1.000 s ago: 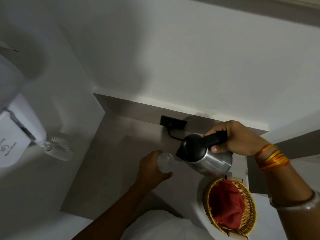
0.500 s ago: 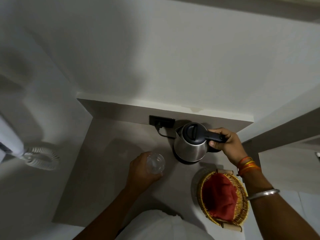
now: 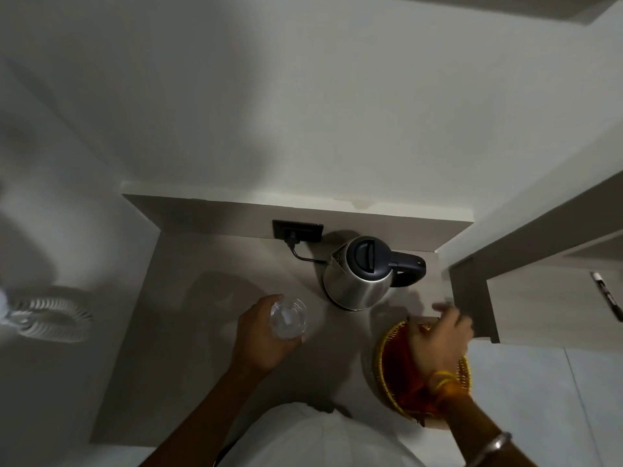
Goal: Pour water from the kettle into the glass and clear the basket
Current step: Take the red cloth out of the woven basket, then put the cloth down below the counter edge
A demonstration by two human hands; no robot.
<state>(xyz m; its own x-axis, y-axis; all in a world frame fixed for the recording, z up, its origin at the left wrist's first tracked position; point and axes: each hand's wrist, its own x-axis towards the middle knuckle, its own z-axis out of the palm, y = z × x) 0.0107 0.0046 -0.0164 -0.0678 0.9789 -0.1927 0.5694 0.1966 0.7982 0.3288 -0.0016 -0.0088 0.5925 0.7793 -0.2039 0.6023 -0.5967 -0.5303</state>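
A steel kettle point(image 3: 359, 283) with a black lid and handle stands upright on its base on the beige counter, nobody touching it. My left hand point(image 3: 261, 335) is wrapped around a clear glass point(image 3: 289, 319) standing on the counter left of the kettle. A round wicker basket point(image 3: 386, 362) lined with red cloth point(image 3: 403, 375) sits at the counter's right front corner. My right hand point(image 3: 441, 335) hovers blurred over the basket's far side, fingers spread, with nothing in it.
A black wall socket point(image 3: 298, 230) with the kettle's cord plugged in sits behind the kettle. A coiled white cord point(image 3: 50, 318) hangs on the left wall. A cabinet edge point(image 3: 472, 298) stands right of the basket. The counter point(image 3: 188, 332) continues to the left of the glass.
The kettle went from tilted over the glass back upright onto its base. My right hand let go of its handle and dropped toward the basket. My left hand stayed on the glass.
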